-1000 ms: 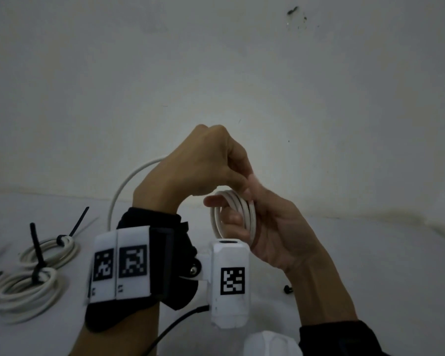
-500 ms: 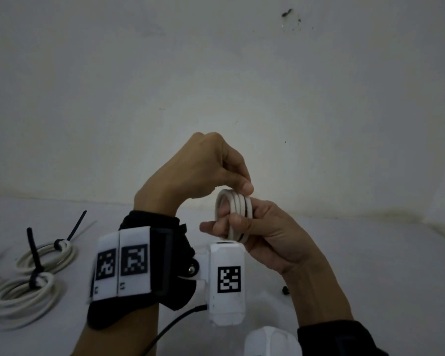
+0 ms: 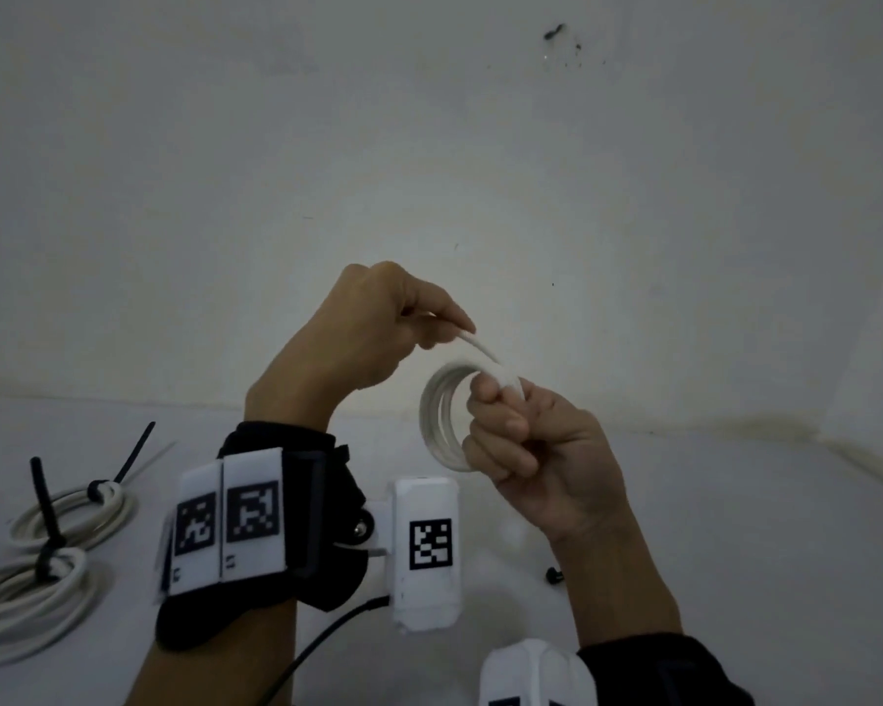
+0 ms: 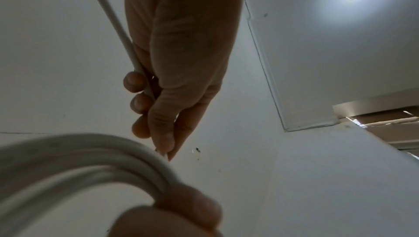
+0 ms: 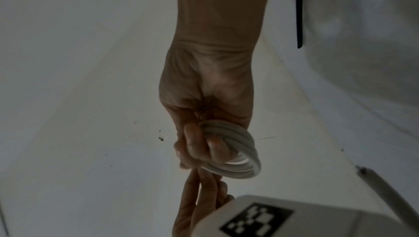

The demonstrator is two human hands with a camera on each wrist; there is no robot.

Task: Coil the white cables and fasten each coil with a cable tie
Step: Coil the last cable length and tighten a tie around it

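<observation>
Between both hands: right hand point(image 3: 541, 445) grips white coil point(image 3: 442, 420), left hand point(image 3: 373, 328) pinches its tail.

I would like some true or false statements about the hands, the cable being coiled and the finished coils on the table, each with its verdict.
1. The right hand grips a small coil of white cable. True.
2. The left hand holds a black cable tie. False: it pinches the loose end of the white cable.
3. Two tied coils lie on the table at the left. True.
4. The held coil already carries a cable tie. False: no tie shows on it.
5. The held coil rests on the table. False: it is held up in the air, above the table.
</observation>
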